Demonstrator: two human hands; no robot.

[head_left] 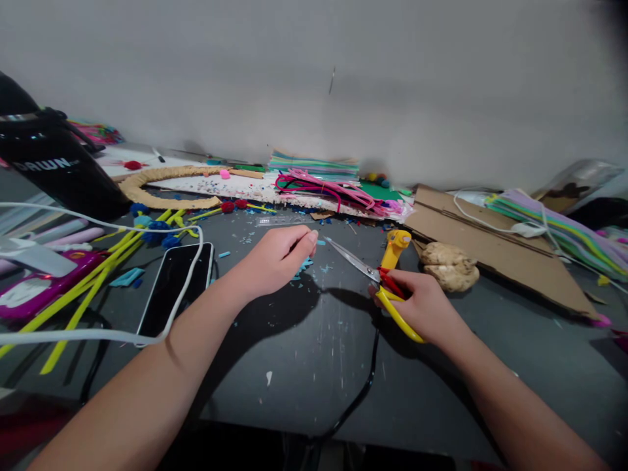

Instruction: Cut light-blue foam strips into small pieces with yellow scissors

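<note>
My right hand [417,304] grips a pair of scissors [356,263] with red and yellow handles. Their blades look together, and the tips point up and left toward my other hand. My left hand [282,258] is closed, thumb pressed against the curled fingers; whatever it may pinch is hidden or too small to make out. Small light-blue scraps [303,267] lie on the table just under and beside it. Close behind the scissors stands a yellow object [396,246] with a rounded end, partly covered by my right hand.
A smartphone [179,281], white cable [112,336], yellow strips [98,281] and a purple device [59,281] lie left. A black bottle [53,157] stands behind them. Cardboard [505,252] and a lumpy beige piece [449,266] are right. Pink pipe cleaners [333,190] lie at the back.
</note>
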